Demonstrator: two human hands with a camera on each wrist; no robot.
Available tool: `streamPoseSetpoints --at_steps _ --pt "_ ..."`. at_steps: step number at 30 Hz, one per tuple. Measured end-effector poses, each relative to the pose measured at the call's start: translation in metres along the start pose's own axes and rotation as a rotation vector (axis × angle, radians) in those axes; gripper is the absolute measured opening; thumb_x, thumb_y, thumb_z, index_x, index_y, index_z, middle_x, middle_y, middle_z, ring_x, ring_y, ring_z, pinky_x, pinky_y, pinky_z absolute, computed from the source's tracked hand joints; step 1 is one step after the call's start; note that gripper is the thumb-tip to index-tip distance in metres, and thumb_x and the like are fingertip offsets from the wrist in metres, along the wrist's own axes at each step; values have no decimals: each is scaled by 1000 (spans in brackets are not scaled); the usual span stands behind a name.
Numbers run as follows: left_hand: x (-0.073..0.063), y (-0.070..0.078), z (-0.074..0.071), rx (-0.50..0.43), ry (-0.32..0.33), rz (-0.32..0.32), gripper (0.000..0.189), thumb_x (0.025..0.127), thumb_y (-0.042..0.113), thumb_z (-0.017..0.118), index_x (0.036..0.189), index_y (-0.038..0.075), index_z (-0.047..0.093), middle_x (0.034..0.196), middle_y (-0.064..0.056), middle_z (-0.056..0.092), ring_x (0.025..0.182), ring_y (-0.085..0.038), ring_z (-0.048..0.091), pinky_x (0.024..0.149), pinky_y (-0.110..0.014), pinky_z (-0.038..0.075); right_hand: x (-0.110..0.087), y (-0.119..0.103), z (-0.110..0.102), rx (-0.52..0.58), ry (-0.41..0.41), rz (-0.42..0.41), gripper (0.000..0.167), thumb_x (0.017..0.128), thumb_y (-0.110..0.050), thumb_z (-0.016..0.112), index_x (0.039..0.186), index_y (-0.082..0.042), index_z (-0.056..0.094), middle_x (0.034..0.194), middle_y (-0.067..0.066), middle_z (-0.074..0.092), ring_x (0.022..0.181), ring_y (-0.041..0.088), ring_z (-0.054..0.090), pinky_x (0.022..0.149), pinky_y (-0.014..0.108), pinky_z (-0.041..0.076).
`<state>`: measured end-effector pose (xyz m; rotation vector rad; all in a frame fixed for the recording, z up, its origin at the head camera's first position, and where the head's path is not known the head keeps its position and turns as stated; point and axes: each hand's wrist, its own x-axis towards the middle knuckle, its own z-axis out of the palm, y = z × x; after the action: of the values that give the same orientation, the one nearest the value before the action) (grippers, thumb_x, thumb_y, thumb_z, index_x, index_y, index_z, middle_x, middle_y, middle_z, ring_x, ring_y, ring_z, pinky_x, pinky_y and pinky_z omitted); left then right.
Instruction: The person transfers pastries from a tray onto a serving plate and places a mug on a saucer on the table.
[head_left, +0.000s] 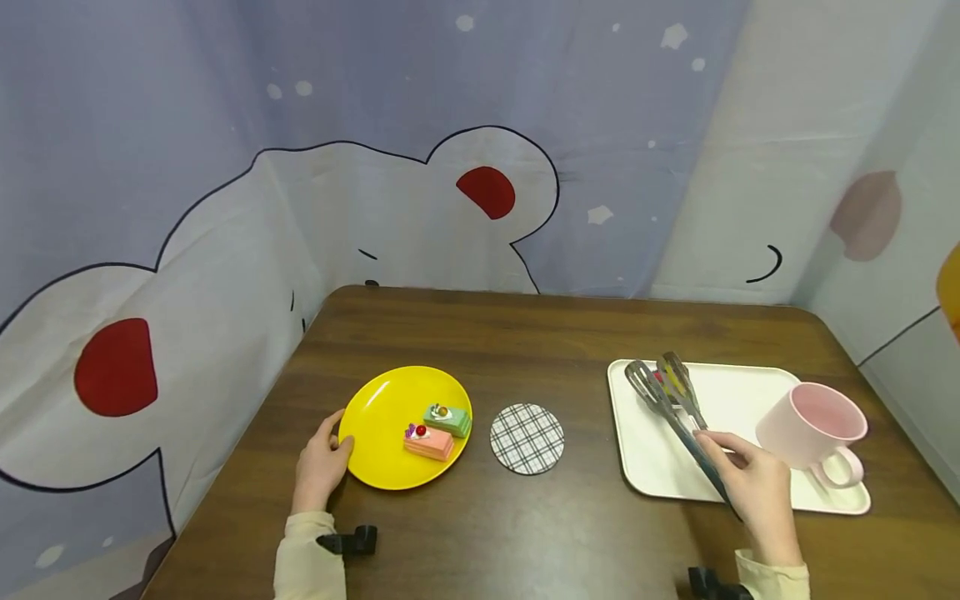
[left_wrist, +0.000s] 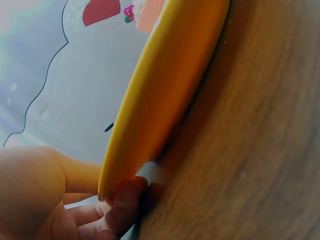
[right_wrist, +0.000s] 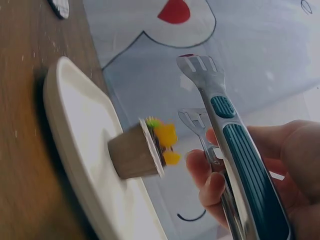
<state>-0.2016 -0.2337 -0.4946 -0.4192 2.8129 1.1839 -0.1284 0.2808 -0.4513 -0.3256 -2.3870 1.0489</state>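
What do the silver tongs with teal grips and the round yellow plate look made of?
Silver tongs: likely polished metal, given their bright highlights; the ribbed teal grips could be plastic or rubber.
Round yellow plate: smooth, glossy by its glare streak; plastic or glazed ceramic.

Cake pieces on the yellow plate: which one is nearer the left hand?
The pink piece, topped with a red ball; the green piece lies farther from the left hand.
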Motion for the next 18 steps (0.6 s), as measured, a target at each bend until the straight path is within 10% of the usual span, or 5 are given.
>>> streamPoseSetpoints --at_steps 4,18 --pt "1 -1 0 6 -1 -2 53 98 18 49 148 6 35 80 -9 49 67 -20 43 64 -31 32 -4 8 -7 -16 15 52 17 80 -14 77 91 -2 77 70 -52 45 57 -23 49 57 7 39" --pt "2 -1 1 7 -11 2 53 98 18 49 148 6 34 82 -9 49 70 -21 44 65 -32 32 -18 29 -27 -49 69 238 20 76 -23 82 90 -9 79 57 -46 48 52 -21 50 55 9 36"
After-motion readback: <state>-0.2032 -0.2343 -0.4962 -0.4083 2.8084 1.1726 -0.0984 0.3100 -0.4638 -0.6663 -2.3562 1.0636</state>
